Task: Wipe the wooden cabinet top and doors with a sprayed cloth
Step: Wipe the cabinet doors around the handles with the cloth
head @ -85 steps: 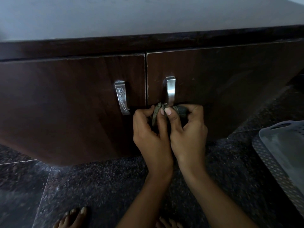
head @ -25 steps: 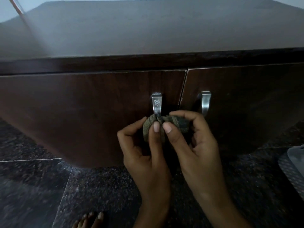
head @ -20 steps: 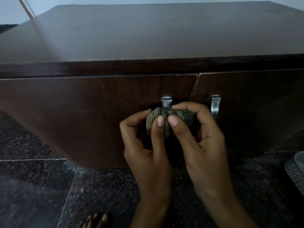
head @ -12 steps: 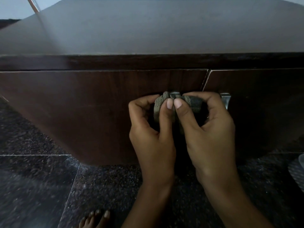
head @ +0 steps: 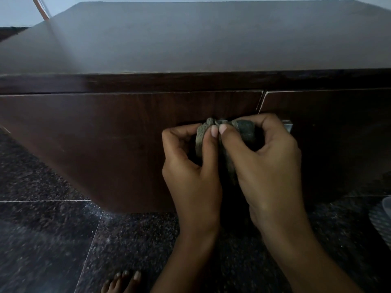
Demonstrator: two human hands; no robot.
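Observation:
A dark wooden cabinet fills the view, with its flat top (head: pixel 211 39) and two doors below. The left door (head: pixel 105 134) meets the right door (head: pixel 338 134) at a thin gap. A grey-green cloth (head: pixel 201 136) is bunched between both my hands in front of the left door's handle, which it hides. My left hand (head: pixel 190 172) pinches the cloth's left side and my right hand (head: pixel 264 166) grips its right side. Only a corner of the right door's metal handle (head: pixel 288 125) shows beside my right hand.
The floor (head: pixel 53 240) is dark speckled stone tile. A grey perforated basket (head: pixel 383 216) sits at the right edge. Toes of my bare foot (head: pixel 120 282) show at the bottom. A thin pole (head: pixel 40 9) leans at the top left.
My view has shifted left and up, so the cabinet top shows more. Both hands have risen with the cloth and now cover the left door's handle.

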